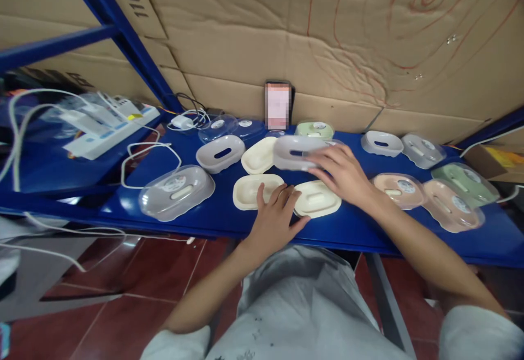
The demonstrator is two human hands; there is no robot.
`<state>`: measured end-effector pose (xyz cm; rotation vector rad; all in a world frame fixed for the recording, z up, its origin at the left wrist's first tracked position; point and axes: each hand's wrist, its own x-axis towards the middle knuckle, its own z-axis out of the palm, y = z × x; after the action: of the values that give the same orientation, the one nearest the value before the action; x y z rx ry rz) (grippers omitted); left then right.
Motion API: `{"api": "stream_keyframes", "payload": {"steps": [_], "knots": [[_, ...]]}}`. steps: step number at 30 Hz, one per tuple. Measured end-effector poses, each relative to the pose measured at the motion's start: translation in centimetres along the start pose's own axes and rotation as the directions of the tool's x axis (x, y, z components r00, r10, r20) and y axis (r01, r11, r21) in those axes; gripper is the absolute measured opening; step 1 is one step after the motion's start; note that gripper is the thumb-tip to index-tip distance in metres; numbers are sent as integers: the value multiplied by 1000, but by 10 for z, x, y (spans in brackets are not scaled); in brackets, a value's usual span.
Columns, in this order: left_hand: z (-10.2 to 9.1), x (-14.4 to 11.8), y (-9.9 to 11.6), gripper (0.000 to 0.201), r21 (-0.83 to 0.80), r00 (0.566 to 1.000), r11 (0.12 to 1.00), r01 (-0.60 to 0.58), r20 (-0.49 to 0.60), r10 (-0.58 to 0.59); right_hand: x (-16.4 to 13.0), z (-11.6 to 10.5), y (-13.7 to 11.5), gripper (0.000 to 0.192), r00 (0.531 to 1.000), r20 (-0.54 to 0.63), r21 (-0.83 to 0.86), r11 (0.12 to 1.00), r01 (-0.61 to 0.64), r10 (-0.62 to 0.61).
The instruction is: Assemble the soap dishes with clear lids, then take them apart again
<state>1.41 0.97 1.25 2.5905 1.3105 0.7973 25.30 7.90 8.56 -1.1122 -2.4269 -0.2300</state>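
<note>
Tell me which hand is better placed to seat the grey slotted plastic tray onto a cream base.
Right, probably. The right hand already rests on the grey slotted plastic tray, directly behind the cream oval plastic base. The left hand lies flat between two cream bases, holding nothing.

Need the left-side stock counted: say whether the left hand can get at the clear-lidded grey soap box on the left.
Probably yes: the left hand rests open by a cream tray, and only bare blue shelf separates it from the grey soap box.
</note>
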Motion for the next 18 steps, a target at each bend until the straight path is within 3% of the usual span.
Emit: {"api": "stream_keyframes", "payload": {"steps": [3,6,13,15,18], "knots": [[1,0,-4,82,-71,999,997,34,13,-34,-80,-13,-19,28,992,-65,40,994,-105,107],[2,2,-8,106,-114,998,993,43,54,-37,-121,-7,-31,27,990,-49,67,989,-132,135],[2,-1,-5,108,-76,997,997,20,79,-14,-121,13,-43,35,992,21,158,980,-122,121],[-7,3,-8,102,-58,998,998,-21,53,24,-121,15,-45,36,995,14,133,986,-105,104],[-37,30,-33,71,3,998,1000,-10,-69,10,-124,17,-47,35,996,-12,110,990,-83,85]]}}
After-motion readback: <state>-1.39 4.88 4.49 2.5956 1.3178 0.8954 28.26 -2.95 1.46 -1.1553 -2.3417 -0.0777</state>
